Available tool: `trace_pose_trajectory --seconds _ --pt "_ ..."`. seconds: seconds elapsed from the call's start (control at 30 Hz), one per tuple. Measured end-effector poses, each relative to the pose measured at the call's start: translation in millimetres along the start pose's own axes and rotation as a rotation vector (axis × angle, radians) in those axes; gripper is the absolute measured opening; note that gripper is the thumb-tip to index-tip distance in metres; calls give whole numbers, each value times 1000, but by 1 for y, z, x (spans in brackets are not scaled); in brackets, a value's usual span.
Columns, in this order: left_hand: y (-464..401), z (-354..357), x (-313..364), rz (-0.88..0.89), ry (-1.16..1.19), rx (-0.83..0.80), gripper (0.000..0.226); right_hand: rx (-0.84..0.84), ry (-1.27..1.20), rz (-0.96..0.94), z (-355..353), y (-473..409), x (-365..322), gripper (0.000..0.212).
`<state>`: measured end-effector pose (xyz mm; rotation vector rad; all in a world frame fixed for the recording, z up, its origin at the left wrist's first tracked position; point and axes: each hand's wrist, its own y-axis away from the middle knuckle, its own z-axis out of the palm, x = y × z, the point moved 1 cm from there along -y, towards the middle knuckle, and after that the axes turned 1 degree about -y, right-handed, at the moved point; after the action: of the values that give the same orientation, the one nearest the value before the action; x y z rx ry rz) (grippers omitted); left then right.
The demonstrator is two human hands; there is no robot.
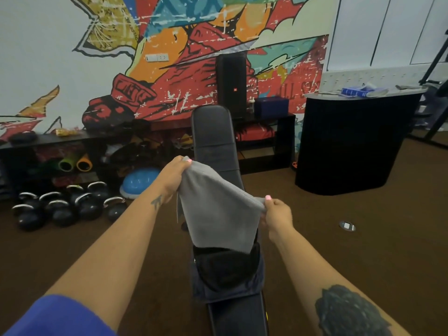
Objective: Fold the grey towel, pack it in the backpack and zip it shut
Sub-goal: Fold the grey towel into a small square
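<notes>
A grey towel (217, 214) hangs in the air between both hands, above a black workout bench (213, 132). My left hand (172, 178) pinches its upper far corner, and my right hand (278, 214) pinches the near right corner. The cloth drapes down in a doubled flap whose lower edge almost reaches the backpack. The dark backpack (225, 270) lies on the bench below the towel with its top gaping, showing a black inside. Its far part is hidden by the towel.
Several black kettlebells (68, 204) and a blue balance dome (139, 183) sit on the brown floor at left, before a low shelf (72, 139) of gear. A black speaker (230, 83) stands by the mural wall. A black curved counter (351, 141) stands at right.
</notes>
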<state>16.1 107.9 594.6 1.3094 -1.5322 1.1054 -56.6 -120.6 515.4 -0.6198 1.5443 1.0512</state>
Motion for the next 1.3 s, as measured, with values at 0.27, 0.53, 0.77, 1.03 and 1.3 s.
trace_pose_trajectory --seconds 0.27,0.53,0.77,1.03,1.3 --pt "10 -3 -18 -29 35 58 12 132 2 -252 -15 -1 -19 24" --pt "14 3 -23 -35 52 98 13 -202 -263 -86 -13 11 -31 15" --pt "17 -2 -24 -44 61 121 15 -296 -76 -125 -9 18 -26 25" --pt "20 -12 -11 -10 -23 116 16 -396 211 -63 3 24 -13 27" --pt "25 -15 27 61 -51 40 42 -514 351 378 20 39 21 68"
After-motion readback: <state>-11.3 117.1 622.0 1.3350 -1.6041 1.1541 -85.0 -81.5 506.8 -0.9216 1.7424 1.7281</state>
